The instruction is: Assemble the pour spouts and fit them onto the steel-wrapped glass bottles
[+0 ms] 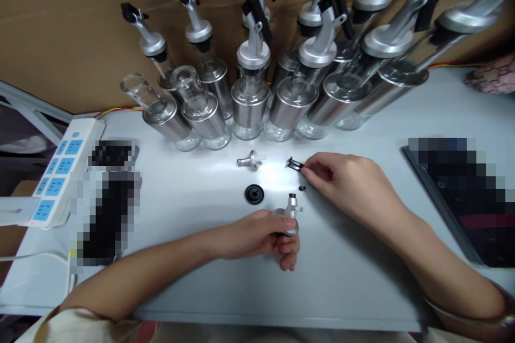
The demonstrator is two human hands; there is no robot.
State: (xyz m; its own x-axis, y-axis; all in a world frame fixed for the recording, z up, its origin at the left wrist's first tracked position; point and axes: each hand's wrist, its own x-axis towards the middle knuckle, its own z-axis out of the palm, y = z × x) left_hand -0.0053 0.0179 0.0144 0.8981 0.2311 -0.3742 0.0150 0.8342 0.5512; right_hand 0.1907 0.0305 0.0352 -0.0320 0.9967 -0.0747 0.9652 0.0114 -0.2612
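Left hand [259, 233] grips a spout [293, 203], right hand [350, 177] pinches a seemingly unfitted black flap [295, 164]; most bottles [250, 112] wear spouts, the nearer left pair [203, 118] none.

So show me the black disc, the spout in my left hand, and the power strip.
Black disc [255, 194]: head view, its middle.
Spout [292, 206]: head view, its metal neck.
Power strip [65, 165]: head view, a blue socket.
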